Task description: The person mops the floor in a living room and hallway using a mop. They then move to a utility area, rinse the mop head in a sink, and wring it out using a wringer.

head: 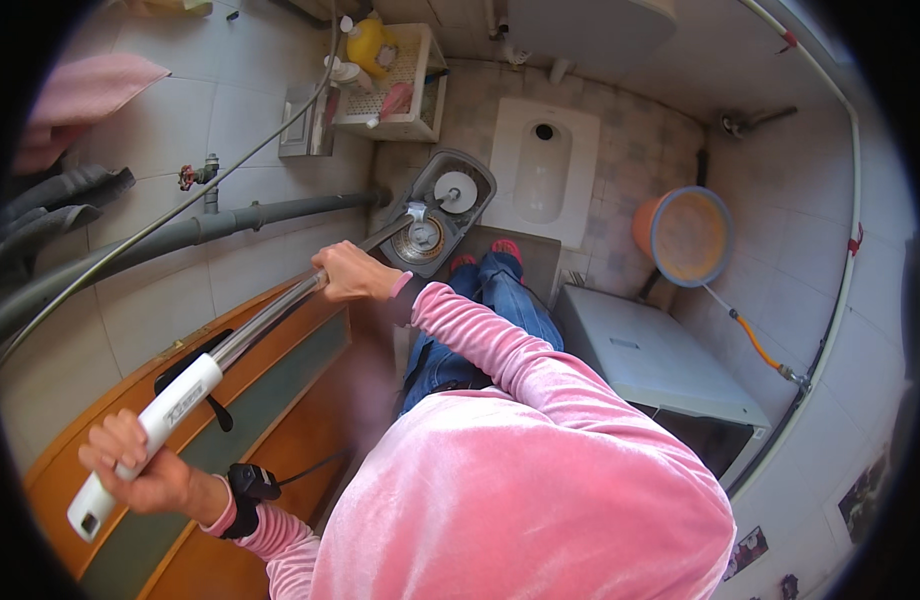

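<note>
My left hand [149, 469] is wrapped around the white grip [160, 424] of a spin mop, near its end. Farther down, my right hand [359, 274] grasps the metal mop pole [269, 319]. The pole slants down to a grey mop bucket [481, 166] on the floor, in front of my feet. Over one compartment of the bucket lies the mop's round white disc [464, 187], joined to the pole's lower end. Beside it sits a round spin basket [407, 244]. Mop strands under the disc cannot be made out.
A squat toilet [542, 184] lies beyond the bucket. At left are a wooden door [280, 397], a grey pipe [235, 221] and a plastic rack [430, 97] with bottles. An orange basin [692, 236] and a white appliance [625, 337] stand right.
</note>
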{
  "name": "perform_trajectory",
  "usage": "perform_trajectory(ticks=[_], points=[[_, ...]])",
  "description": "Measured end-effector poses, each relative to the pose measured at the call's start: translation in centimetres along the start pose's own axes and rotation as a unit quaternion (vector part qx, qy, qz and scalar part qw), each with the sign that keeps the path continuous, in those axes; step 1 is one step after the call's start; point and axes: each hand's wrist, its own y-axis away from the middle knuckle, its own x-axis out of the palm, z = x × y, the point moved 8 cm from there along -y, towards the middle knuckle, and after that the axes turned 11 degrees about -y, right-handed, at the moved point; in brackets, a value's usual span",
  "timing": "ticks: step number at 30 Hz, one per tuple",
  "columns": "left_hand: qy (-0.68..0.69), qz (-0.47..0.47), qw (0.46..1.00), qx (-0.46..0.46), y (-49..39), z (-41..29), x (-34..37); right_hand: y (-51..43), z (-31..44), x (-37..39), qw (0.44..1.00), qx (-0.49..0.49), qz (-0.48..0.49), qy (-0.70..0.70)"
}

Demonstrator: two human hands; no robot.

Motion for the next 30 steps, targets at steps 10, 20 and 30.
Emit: perform_trajectory(ticks=[10, 20, 30], points=[[0.136, 0.063, 0.988, 0.028, -2.2, 0.3, 3.7, -0.5, -1.0, -2.1, 0.998, -0.04, -0.052, -0.008], [0.112, 0.158, 0.981, 0.03, -3.2, 4.5, 8.1, -0.3, -4.3, -6.0, 0.993, 0.013, -0.121, -0.004], [0.139, 0.119, 0.983, 0.024, -6.5, 9.4, 9.5, 16.3, 1.1, -31.3, 0.888, 0.079, -0.429, 0.144]])
